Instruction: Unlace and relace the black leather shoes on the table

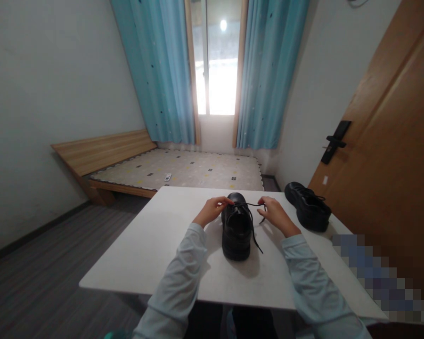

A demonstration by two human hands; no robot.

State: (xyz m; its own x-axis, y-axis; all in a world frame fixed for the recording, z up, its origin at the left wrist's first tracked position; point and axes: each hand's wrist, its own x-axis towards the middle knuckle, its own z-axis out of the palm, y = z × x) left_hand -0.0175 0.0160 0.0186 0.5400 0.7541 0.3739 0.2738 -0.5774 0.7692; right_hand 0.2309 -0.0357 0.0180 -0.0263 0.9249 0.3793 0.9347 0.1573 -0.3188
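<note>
A black shoe (pixel 236 230) stands on the white table (pixel 155 249), toe pointing away from me. My left hand (pixel 214 209) pinches the black shoelace (pixel 255 205) at the shoe's left side near the toe. My right hand (pixel 273 214) holds the lace's other part to the right, so the lace runs taut across the shoe between both hands. A loose lace end hangs down the shoe's right side onto the table. A second black shoe (pixel 308 206) sits at the table's right edge, untouched.
A wooden door (pixel 392 155) with a black handle (pixel 334 141) stands close on the right. Beyond the table lies a low wooden bed (pixel 183 169) with a small white object on it, under a window with blue curtains (pixel 268 70). Grey floor spreads to the left.
</note>
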